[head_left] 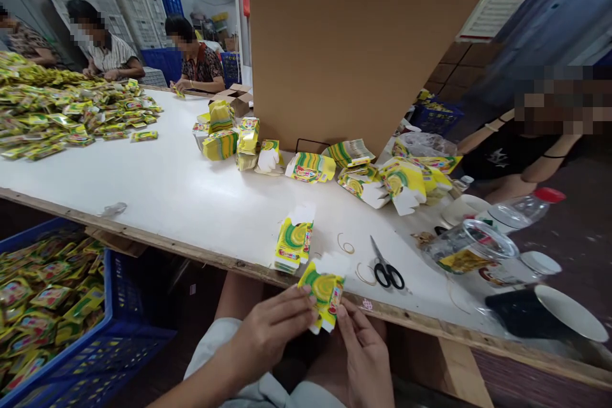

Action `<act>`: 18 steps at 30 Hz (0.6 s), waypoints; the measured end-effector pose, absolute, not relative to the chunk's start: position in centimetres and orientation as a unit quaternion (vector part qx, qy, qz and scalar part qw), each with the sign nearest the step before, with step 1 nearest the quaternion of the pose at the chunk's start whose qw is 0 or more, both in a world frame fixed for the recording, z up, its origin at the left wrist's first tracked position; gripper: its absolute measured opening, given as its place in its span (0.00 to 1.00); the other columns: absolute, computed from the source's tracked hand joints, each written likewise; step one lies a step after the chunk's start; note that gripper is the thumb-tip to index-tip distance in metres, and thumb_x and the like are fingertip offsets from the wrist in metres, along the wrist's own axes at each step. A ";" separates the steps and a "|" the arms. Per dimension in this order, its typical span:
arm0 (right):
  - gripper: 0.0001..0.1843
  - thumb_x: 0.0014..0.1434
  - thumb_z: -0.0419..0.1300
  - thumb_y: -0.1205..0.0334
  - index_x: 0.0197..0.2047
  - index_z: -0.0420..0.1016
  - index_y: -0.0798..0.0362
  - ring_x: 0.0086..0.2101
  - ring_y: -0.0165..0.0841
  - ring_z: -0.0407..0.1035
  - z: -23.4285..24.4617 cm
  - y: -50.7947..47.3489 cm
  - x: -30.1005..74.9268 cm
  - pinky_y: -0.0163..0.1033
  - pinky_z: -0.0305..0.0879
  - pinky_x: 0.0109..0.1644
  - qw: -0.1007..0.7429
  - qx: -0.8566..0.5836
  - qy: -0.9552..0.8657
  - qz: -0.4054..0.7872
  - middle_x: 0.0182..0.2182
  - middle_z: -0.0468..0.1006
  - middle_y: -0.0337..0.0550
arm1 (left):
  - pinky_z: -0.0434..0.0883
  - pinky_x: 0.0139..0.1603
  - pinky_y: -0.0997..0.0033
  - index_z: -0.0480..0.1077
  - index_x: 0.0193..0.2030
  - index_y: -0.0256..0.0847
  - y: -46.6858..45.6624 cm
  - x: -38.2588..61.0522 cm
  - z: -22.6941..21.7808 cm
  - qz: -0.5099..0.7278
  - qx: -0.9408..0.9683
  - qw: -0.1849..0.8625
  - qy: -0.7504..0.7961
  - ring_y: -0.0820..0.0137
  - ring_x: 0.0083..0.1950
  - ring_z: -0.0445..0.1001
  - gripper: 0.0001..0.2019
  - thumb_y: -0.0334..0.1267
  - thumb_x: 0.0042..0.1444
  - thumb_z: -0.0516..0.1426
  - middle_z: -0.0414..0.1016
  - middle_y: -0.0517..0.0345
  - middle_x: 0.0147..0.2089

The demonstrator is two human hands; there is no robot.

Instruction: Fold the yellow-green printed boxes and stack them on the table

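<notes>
Both my hands hold one small yellow-green carton (324,291) just below the table's front edge, above my lap. My left hand (272,331) grips its left side with fingers closed over it. My right hand (366,350) pinches its lower right corner. The carton's white flaps stand open at the top. A stack of the same flat cartons (293,243) lies on the white table (182,191) just beyond my hands.
Black scissors (386,268) and rubber bands (346,245) lie right of the stack. More cartons (368,178) sit before an upright cardboard sheet (363,38). Sachets (62,108) pile at far left; a blue crate (95,344) of them stands below. Plastic jars (471,248) and other people are nearby.
</notes>
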State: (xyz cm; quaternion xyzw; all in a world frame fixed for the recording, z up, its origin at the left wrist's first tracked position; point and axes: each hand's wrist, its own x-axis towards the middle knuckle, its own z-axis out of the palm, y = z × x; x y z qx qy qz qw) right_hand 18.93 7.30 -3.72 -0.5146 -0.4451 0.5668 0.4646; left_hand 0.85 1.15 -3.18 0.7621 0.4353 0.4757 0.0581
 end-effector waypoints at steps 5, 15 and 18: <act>0.26 0.40 0.75 0.47 0.39 0.82 0.54 0.41 0.44 0.78 -4.7 6.6 18.6 0.41 0.75 0.45 0.461 -0.527 -0.368 0.612 0.39 0.84 0.49 | 0.61 0.70 0.60 0.65 0.65 0.46 -0.3 2.2 -3.2 0.589 0.615 0.273 0.447 0.62 0.70 0.60 0.24 0.27 0.63 0.54 0.66 0.47 0.68; 0.17 0.50 0.72 0.50 0.39 0.81 0.52 0.41 0.41 0.77 -4.2 3.8 17.2 0.39 0.74 0.45 0.442 -0.428 -0.426 0.663 0.38 0.84 0.48 | 0.72 0.46 0.73 0.76 0.54 0.37 1.1 2.0 -1.5 0.576 0.236 0.735 0.269 0.61 0.47 0.80 0.26 0.48 0.51 0.66 0.82 0.45 0.47; 0.18 0.51 0.71 0.50 0.42 0.82 0.51 0.45 0.43 0.76 -3.8 3.9 17.4 0.41 0.73 0.49 0.432 -0.429 -0.435 0.663 0.43 0.83 0.49 | 0.70 0.44 0.76 0.76 0.53 0.36 0.9 1.9 -1.3 0.573 0.262 0.723 0.283 0.64 0.44 0.79 0.29 0.47 0.46 0.69 0.82 0.47 0.44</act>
